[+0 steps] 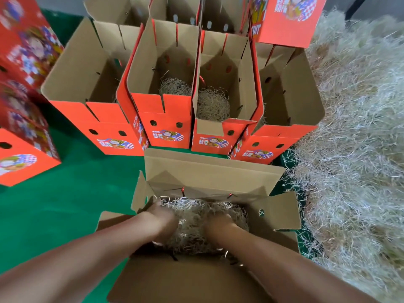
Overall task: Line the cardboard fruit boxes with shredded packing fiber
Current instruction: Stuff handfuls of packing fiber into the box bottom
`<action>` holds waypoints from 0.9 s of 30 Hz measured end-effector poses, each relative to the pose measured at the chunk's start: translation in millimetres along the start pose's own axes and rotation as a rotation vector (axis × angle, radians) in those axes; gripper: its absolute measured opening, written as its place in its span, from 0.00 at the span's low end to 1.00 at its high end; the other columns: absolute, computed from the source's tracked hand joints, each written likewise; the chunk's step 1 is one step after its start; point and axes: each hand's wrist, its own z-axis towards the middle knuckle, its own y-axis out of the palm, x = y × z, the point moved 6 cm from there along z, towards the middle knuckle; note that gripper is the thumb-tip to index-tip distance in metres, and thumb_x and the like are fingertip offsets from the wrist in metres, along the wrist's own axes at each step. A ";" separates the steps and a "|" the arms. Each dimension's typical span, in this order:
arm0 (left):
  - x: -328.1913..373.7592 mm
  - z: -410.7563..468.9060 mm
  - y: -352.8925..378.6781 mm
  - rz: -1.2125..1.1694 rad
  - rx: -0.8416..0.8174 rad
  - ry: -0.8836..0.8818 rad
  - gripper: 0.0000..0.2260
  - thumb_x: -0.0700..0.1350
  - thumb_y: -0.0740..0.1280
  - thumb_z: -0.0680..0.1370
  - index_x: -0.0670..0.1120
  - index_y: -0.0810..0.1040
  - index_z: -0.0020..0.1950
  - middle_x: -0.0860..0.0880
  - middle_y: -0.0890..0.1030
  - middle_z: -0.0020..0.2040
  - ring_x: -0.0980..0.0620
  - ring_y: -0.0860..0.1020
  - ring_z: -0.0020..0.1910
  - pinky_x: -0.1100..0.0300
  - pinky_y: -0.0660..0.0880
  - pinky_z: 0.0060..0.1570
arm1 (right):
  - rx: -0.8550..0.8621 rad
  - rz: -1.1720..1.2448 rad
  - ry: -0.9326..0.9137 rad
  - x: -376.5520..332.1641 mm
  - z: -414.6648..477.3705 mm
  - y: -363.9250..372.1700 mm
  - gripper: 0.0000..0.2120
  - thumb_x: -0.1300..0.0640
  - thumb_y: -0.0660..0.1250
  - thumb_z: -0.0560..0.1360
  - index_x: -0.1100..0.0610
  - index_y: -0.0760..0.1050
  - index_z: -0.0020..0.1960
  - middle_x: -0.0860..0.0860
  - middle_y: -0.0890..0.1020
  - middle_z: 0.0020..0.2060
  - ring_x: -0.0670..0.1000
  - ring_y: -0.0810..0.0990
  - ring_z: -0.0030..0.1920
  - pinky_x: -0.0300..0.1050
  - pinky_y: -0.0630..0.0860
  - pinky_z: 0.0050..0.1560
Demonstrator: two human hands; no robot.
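Observation:
An open cardboard fruit box point(209, 173) stands right in front of me, flaps spread. Inside it lies a wad of pale shredded packing fiber point(192, 217). My left hand point(161, 217) is sunk into the left side of the fiber and my right hand point(220, 221) into the right side. The fingers of both hands are buried in the strands and hidden. Behind this box, two open orange boxes hold fiber nests: one in the middle point(175, 86) and one to its right point(213, 104).
A large heap of loose fiber point(354, 127) fills the right side on the green floor point(65, 204). Open orange boxes stand in a row at back, one at far left point(91, 84) and one at right point(288, 88). Closed printed boxes are stacked at left point(24, 62) and top right point(288, 18).

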 end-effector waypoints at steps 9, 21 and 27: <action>-4.8 6.3 -2.3 -0.087 -0.122 0.010 0.17 0.45 0.60 0.80 0.43 0.71 0.67 0.42 0.71 0.68 0.45 0.68 0.68 0.49 0.59 0.69 | 0.076 0.402 -0.098 -47.1 29.4 -6.7 0.28 0.59 0.53 0.81 0.54 0.47 0.77 0.56 0.47 0.76 0.61 0.50 0.74 0.56 0.52 0.73; -4.0 25.2 11.8 0.204 -0.070 -0.061 0.23 0.53 0.57 0.80 0.44 0.63 0.73 0.43 0.60 0.75 0.43 0.53 0.75 0.42 0.45 0.72 | 0.083 -0.020 -0.174 -24.4 3.3 2.2 0.22 0.57 0.61 0.77 0.60 0.66 0.69 0.59 0.60 0.72 0.63 0.54 0.71 0.63 0.53 0.69; 5.0 14.2 -18.5 -0.164 0.359 0.071 0.15 0.38 0.59 0.77 0.44 0.73 0.63 0.42 0.74 0.63 0.43 0.70 0.64 0.50 0.61 0.67 | 0.361 0.408 -0.196 -20.2 -8.5 -23.5 0.27 0.68 0.58 0.73 0.59 0.62 0.71 0.61 0.62 0.69 0.62 0.63 0.67 0.56 0.67 0.65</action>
